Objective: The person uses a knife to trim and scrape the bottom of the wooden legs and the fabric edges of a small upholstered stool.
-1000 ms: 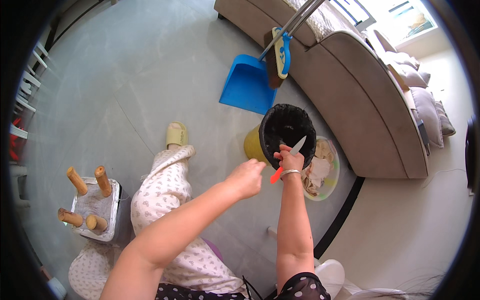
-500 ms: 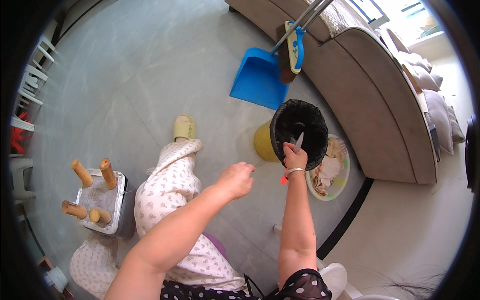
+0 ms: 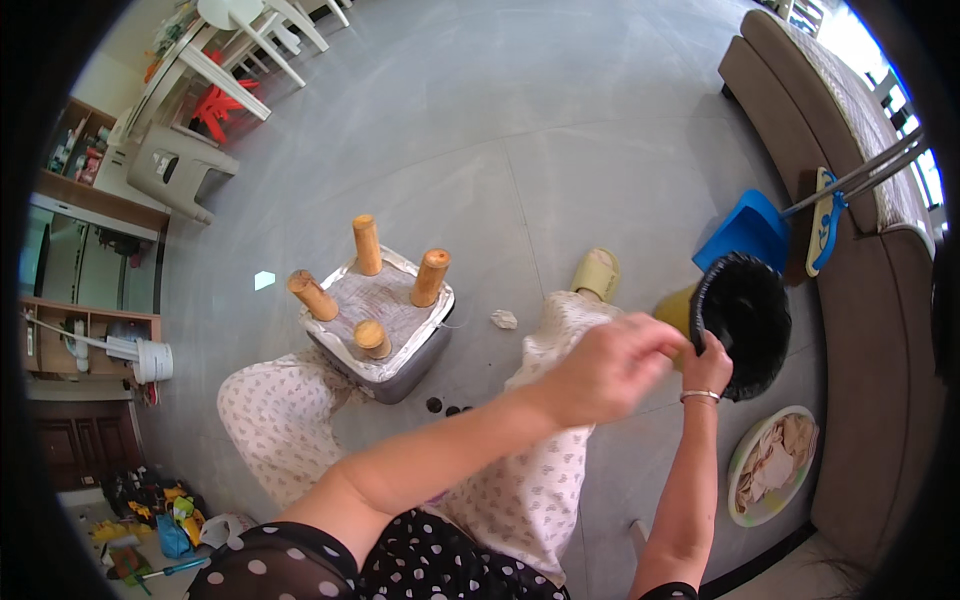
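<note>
My right hand (image 3: 708, 366) is closed at the left rim of a yellow bin (image 3: 677, 308) with a black bag liner (image 3: 745, 325). Half a second ago a pale pointed knife blade stood out of this hand; now the blade is hidden. Just left of it is my left hand (image 3: 622, 368), partly blurred, with thumb and fingertips drawn together; anything between them is too small to make out. By my legs an upside-down stool (image 3: 385, 300) has several wooden legs pointing up, grey fabric underneath and a torn white edge.
A blue dustpan (image 3: 745, 232) and a broom (image 3: 825, 222) lean by the brown sofa (image 3: 870, 400). A basin (image 3: 742, 470) of cloths stands right of my forearm. A crumpled white scrap (image 3: 504, 319) and small dark round pieces (image 3: 434, 405) lie on the floor.
My view has swung left, bringing the stool to the middle. My left hand has come up close to my right hand. The knife blade has gone from sight.
</note>
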Demonstrator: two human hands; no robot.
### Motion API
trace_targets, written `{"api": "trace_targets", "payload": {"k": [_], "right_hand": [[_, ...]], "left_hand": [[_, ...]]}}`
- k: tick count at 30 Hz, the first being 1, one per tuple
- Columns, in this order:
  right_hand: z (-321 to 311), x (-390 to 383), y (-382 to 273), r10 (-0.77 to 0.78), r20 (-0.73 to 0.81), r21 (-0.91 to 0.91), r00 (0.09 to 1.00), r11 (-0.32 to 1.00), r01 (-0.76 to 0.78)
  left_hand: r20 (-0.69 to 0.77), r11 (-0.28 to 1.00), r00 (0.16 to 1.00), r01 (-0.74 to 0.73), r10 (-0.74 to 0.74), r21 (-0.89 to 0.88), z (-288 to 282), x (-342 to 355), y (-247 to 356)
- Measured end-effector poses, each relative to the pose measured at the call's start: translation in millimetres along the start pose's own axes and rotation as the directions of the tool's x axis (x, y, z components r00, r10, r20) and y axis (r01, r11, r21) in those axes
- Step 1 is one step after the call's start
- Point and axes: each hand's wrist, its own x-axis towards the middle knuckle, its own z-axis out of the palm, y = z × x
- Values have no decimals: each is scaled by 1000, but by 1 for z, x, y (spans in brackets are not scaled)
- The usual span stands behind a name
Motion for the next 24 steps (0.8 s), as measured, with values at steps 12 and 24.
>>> {"api": "trace_targets", "payload": {"k": [12, 24], "right_hand": [[-31, 43, -194, -323, 321, 356, 890, 912, 203], [35, -105, -304, 63, 740, 499, 670, 617, -609]], "left_hand": [[-207, 404, 370, 605, -906, -686, -132, -201, -136], [-197, 182, -3, -390, -980, -903, -114, -123, -245]]}}
